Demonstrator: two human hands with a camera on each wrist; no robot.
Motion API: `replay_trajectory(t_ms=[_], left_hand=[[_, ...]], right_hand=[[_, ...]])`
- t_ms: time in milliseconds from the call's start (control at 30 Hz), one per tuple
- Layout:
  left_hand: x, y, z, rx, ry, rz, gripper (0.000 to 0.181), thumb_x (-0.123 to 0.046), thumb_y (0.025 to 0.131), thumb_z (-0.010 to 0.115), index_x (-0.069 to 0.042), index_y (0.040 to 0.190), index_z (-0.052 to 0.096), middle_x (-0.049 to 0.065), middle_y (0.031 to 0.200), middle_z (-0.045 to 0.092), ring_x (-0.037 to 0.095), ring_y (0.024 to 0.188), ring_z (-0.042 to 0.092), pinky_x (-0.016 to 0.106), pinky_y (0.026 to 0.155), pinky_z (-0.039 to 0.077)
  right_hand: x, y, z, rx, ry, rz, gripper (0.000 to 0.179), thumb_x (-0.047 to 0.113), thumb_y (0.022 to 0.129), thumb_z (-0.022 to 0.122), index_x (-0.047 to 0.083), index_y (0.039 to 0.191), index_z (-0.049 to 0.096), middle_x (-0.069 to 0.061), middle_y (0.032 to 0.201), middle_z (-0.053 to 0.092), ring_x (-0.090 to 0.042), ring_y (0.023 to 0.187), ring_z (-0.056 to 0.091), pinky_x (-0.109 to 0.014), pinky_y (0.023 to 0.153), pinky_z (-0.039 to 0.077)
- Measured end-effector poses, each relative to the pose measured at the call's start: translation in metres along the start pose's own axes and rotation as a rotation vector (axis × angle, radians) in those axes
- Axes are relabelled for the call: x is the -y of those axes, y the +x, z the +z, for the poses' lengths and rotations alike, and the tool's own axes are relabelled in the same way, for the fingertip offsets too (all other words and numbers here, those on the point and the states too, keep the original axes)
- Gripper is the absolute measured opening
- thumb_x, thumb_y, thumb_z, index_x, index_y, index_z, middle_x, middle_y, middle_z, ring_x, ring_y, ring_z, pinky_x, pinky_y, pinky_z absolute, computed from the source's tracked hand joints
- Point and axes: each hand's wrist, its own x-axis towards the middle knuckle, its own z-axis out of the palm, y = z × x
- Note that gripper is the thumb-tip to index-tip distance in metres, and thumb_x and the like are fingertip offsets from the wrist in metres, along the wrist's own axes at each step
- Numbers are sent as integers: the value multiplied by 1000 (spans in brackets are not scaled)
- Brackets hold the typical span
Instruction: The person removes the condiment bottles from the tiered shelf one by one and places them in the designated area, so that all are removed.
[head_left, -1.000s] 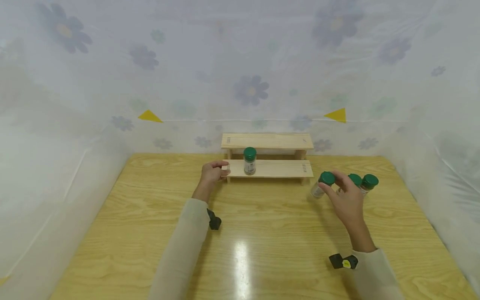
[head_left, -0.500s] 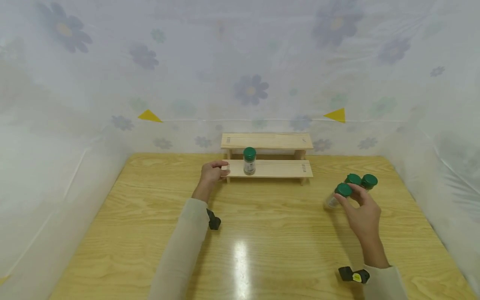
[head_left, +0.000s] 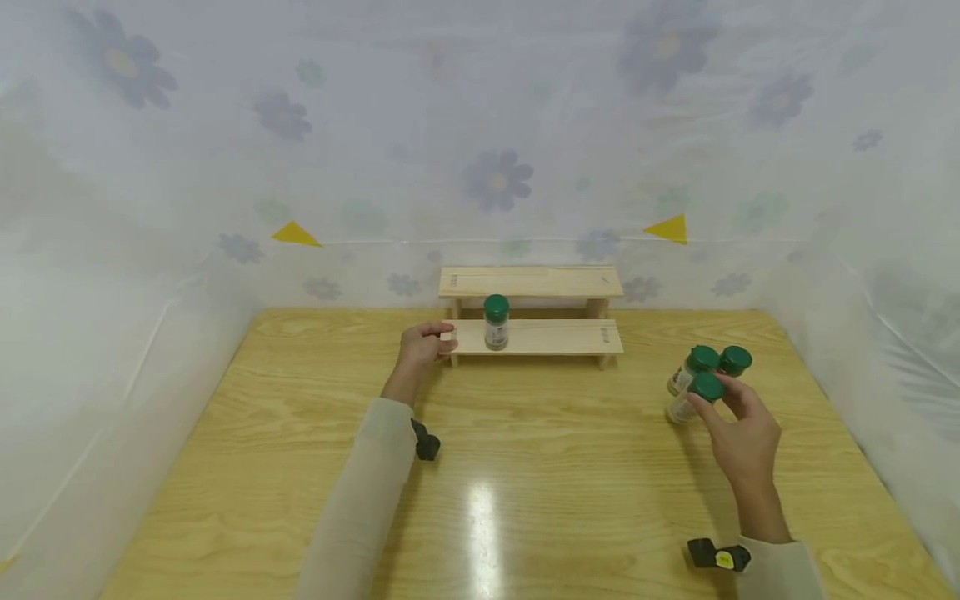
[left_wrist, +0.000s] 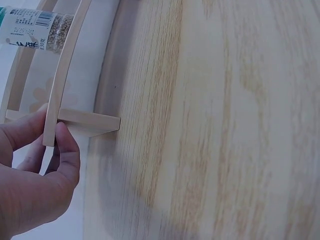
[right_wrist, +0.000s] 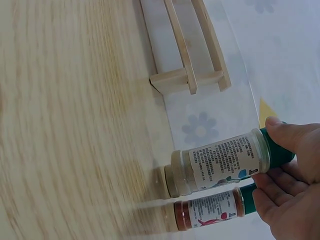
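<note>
Head view: the right hand [head_left: 746,433] pinches a clear jar [head_left: 707,386] by its green cap, thumb and fingers apart by only the cap's width, just beside 2 other jars [head_left: 703,358], while the left hand [head_left: 422,346] pinches the left end of the lower shelf of a wooden rack [head_left: 555,336] bearing 1 shelf jar [head_left: 497,331]. The step in hand seems to be setting the pinched jar among its neighbours, though its contact with the table [head_left: 555,450] cannot be told. The next move probably calls for standing it flat, without knocking them, before releasing the cap.
</note>
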Motion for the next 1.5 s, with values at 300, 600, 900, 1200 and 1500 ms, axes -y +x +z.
replay_trajectory(t_ms=[300,600,900,1200,1500], left_hand=[[-2,0,0,3,-8,4,30,-1,85,68,-7,114,68,10,131,54,12,76,61,33,80,54],[-3,0,0,19,7,7,30,-3,85,68,-7,115,67,8,139,49,13,81,61,30,79,54],[-2,1,1,18,5,16,30,-3,85,69,-7,115,68,8,142,47,12,83,61,29,77,54],[-3,-1,1,14,-5,8,29,-3,85,68,-7,114,68,8,143,45,12,82,61,33,82,54],[-1,0,-1,15,-9,-2,30,-2,85,69,-7,115,67,9,135,50,11,77,60,36,85,53]], right_hand=[[-9,3,0,-87,54,-84,43,12,80,77,0,119,62,28,99,55,22,90,48,-2,84,42],[-10,3,-3,-93,14,-16,45,18,82,75,2,122,61,19,103,58,22,91,45,-10,92,45],[-12,7,-1,-69,-17,68,48,24,84,74,5,125,59,4,111,60,18,94,45,-23,99,46],[-16,9,1,-78,-19,73,49,25,84,74,6,126,58,3,112,61,18,94,46,-20,97,46],[-18,8,3,-80,-12,34,50,23,82,75,3,125,58,12,104,57,20,89,43,-11,89,42]])
